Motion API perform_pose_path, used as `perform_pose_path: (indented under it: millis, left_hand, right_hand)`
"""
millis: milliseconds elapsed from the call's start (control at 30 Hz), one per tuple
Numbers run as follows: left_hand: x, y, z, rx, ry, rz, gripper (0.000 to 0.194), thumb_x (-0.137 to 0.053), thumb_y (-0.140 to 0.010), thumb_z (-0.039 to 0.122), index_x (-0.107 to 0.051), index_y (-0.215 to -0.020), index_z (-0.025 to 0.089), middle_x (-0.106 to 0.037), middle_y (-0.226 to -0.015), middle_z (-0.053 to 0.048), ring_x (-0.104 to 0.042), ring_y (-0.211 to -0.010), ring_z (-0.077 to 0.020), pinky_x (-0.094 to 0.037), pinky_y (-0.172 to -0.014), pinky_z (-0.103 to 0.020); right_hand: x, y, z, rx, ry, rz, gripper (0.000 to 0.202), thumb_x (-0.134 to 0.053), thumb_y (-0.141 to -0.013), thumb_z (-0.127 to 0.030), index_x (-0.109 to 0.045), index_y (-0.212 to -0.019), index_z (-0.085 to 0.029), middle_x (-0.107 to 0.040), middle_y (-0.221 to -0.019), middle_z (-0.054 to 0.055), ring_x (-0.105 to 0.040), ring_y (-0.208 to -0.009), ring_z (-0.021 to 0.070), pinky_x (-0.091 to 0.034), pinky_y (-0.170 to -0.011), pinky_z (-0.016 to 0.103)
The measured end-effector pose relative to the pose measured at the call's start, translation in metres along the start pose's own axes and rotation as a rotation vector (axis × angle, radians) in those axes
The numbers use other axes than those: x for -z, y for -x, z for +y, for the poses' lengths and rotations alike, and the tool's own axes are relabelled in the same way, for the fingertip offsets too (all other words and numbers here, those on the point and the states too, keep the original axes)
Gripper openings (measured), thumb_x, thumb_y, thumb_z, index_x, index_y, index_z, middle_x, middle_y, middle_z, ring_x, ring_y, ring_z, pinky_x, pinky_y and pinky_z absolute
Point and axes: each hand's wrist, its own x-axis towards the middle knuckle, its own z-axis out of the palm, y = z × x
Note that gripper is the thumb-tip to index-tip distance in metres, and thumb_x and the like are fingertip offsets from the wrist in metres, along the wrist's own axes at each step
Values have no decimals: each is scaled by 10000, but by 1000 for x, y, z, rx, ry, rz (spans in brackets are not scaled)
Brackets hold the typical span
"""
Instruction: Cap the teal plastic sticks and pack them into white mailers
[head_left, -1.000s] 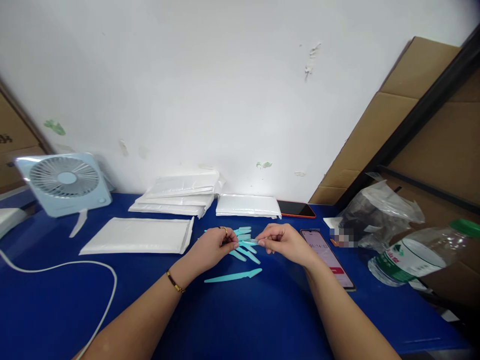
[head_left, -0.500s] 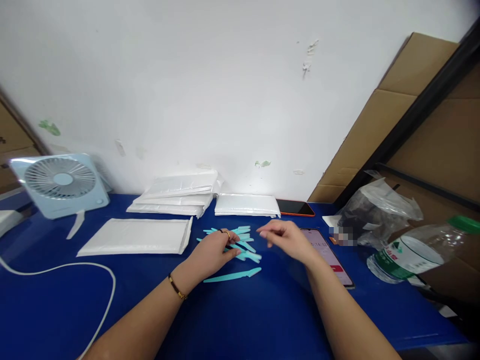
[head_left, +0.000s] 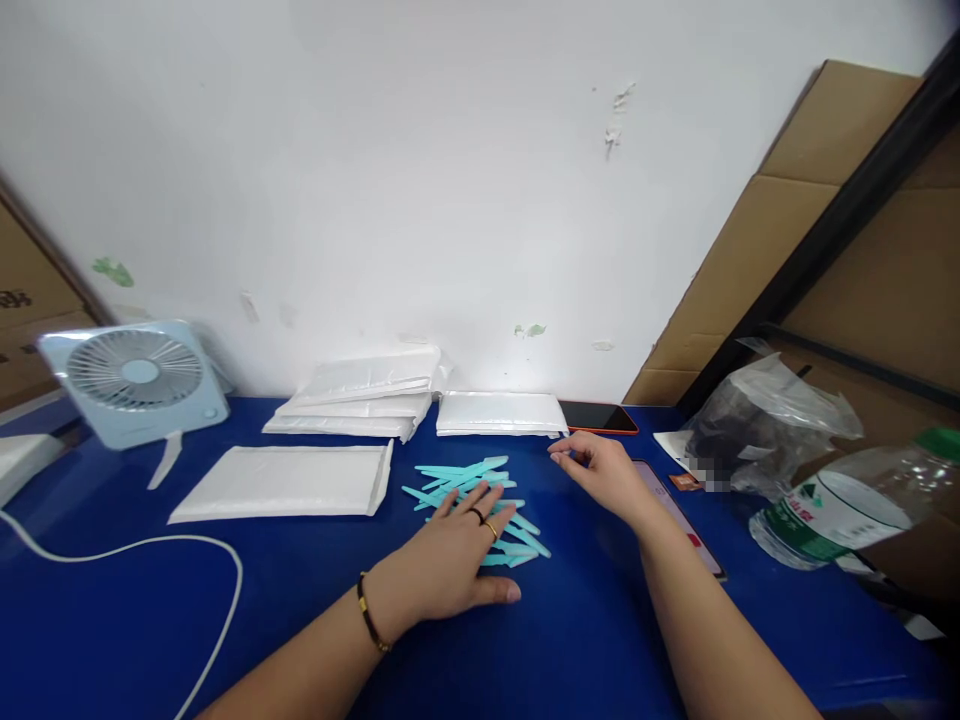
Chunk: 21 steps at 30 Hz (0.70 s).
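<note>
A loose pile of turquoise eyebrow razors (head_left: 469, 471) lies on the blue tabletop, several of them crossing one another. My left hand (head_left: 454, 555) rests palm down over the near part of the pile, fingers spread and thumb stretched out to the side. It covers the middle of some razors; their ends stick out past my fingers. To the right of the pile, my right hand (head_left: 600, 478) hovers just above the table, thumb and index fingertips close together. Nothing shows between them.
White padded mailers lie behind the pile: one flat (head_left: 281, 483), a stack (head_left: 352, 390), another group (head_left: 499, 413). Two phones (head_left: 600, 417) lie at the right, one partly under my right arm. A bottle (head_left: 825, 520), plastic bag (head_left: 765, 430), fan (head_left: 139, 385) and white cable (head_left: 142, 543) flank them.
My left hand has opened from curled fingers to a flat spread over the razors. The razor lying apart in front now sits with the pile. My right hand is a little farther right.
</note>
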Motion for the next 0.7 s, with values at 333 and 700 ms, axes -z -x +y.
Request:
perform_pose_path:
  millis: [333,700]
  left_hand:
    - [6,-5,-47,167,-118,84,1119,-647,-530,664,-143,-1421,212,-246,-1452,-131,-199,-1322,-328,-129,-1067,-493]
    - [-3,-24,-22,229,-297,146,203,-479,-750,206,-546,-933,149,-597,-920,-103,-560,-847,-234,-441,-747,-332]
  right_hand:
    - [-13,15,-19,142,-54,-515,1164,-776,-444,-521,-194,-1418,-258,-193,-1453,121,-212,-1304,344,-279,-1020,453]
    - [-43,10,-46,257,125,-412,285,-567,-650,-119,-555,-930,-174,-516,-895,48,-498,-810,170,-393,-650,242]
